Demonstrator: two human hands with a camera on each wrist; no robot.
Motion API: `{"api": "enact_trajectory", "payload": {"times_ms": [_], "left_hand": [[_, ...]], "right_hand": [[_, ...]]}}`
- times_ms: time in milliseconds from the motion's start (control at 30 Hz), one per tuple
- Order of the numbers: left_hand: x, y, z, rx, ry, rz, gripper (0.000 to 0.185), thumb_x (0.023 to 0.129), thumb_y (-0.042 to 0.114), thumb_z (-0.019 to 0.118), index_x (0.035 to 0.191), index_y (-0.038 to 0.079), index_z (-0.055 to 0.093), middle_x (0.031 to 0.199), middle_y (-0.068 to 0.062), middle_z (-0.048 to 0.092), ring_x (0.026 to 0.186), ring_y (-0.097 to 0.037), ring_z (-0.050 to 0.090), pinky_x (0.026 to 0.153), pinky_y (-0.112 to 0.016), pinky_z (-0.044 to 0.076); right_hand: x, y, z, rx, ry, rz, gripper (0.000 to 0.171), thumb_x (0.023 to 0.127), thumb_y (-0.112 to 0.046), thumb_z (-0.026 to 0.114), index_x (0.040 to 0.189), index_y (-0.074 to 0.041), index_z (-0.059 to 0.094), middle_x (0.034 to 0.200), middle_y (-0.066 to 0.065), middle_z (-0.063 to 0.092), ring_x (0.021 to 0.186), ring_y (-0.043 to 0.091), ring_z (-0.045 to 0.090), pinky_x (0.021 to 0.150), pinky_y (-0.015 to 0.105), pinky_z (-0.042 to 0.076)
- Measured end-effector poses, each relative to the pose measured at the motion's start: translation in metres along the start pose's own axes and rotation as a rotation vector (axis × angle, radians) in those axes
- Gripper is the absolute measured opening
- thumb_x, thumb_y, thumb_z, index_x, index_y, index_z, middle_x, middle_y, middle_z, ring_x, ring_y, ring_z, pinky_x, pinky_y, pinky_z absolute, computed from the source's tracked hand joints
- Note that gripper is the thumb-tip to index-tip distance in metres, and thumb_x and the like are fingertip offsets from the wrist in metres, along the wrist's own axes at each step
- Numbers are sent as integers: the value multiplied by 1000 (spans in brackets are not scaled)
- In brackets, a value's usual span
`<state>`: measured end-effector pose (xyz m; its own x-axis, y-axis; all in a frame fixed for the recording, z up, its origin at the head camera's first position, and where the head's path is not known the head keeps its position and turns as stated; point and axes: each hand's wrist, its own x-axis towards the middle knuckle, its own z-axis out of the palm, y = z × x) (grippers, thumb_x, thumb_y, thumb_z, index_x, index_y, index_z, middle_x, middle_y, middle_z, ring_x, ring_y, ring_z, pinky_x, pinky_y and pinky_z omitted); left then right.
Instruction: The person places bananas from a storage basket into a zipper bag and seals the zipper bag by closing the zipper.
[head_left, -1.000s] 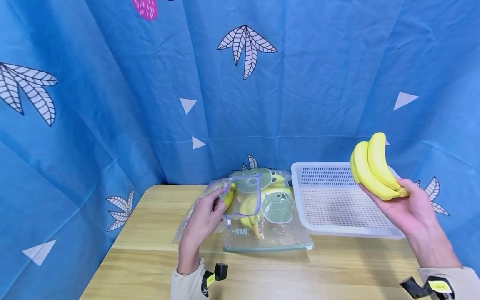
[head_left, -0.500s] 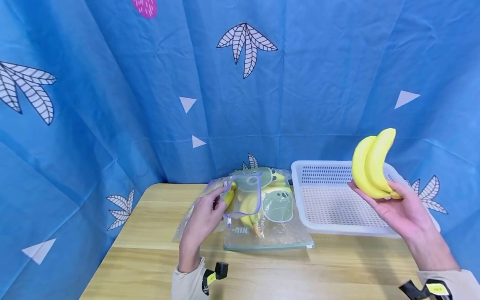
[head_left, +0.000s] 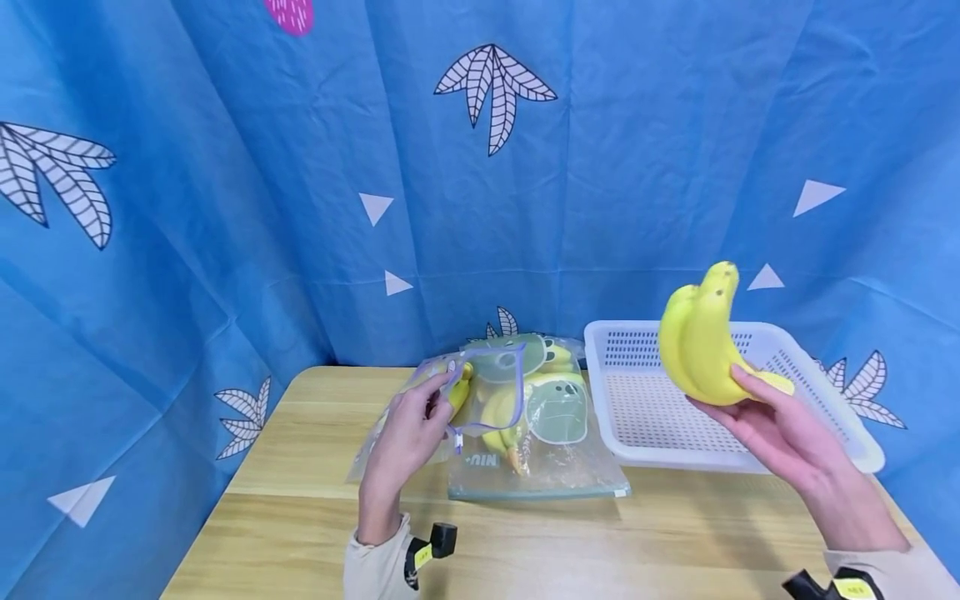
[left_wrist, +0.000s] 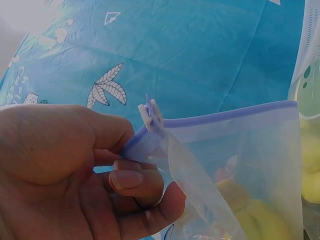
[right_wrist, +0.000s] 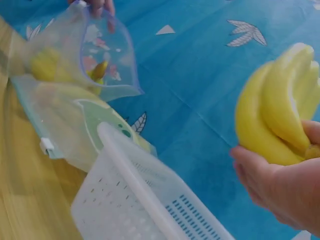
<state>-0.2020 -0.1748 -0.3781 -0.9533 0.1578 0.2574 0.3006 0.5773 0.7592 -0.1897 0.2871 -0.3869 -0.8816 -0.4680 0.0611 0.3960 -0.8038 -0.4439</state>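
Head view: the right hand (head_left: 780, 433), at the right of the frame, holds a bunch of bananas (head_left: 701, 350) upright above the white basket (head_left: 840, 408), its grip curled round the stem end with the thumb across the front and the tips pointing up. The basket stands on the wooden bench (head_left: 300, 517) at centre right, against the blue curtain (head_left: 225, 208). At centre, the left hand (head_left: 408, 442) pinches the purple-edged rim of a clear zip bag (head_left: 487, 392), holding its mouth raised off the bench; yellow fruit shows through the film. A second clear bag (head_left: 555, 450), printed with green cartoon figures, lies flat on the bench just behind and to the right of the held one, touching the basket's left edge, and also shows yellow fruit inside. Left wrist view: thumb and fingers (left_wrist: 137, 182) press together on the zip bag (left_wrist: 235, 165) at its purple seal, beside the white slider (left_wrist: 150, 112). Right wrist view: the bananas (right_wrist: 275, 120) fill the right of the frame, blurred, resting in the hand (right_wrist: 285, 185); the basket (right_wrist: 135, 195) lies at lower centre and the two bags at upper left.
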Motion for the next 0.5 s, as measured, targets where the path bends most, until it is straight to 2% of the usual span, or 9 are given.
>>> {"api": "enact_trajectory", "payload": {"times_ms": [100,200,267,367,433,500], "left_hand": [[0,0,0,5,3,-4,44,97,1,54,140,5,63,73,-3,46,59,-17,47,48,-24,36],[1,0,1,5,5,-10,44,97,2,53,140,5,63,72,-3,46,58,-17,47,48,-24,37],[1,0,1,-1,8,-20,45,97,2,53,141,5,62,73,-3,47,57,-16,48,48,-24,39],[1,0,1,-3,18,-36,45,98,2,53,142,5,61,73,-4,47,57,-16,50,48,-25,40],[1,1,1,0,28,-38,45,98,2,52,141,5,62,73,-4,47,57,-17,50,48,-25,40],[2,1,0,8,34,-32,44,98,2,52,141,5,62,73,-4,46,58,-17,49,48,-25,39]], "right_hand": [[5,7,5,-182,18,-25,43,112,-9,29,143,-9,60,137,15,63,130,33,58,112,50,37],[12,16,11,-387,82,-105,39,111,-8,35,140,-11,62,130,13,67,122,33,64,103,52,46],[16,23,14,-523,155,-166,33,110,-6,42,135,-10,64,125,12,69,115,32,68,97,49,50],[23,38,19,-745,289,-243,25,106,-6,55,129,-11,63,117,7,68,106,22,72,92,40,54],[29,49,24,-923,378,-277,30,102,-10,63,132,-9,60,114,5,64,100,15,72,87,34,57],[37,60,28,-1110,437,-301,42,100,-15,69,139,-6,57,113,6,61,96,10,70,83,29,59]]}}
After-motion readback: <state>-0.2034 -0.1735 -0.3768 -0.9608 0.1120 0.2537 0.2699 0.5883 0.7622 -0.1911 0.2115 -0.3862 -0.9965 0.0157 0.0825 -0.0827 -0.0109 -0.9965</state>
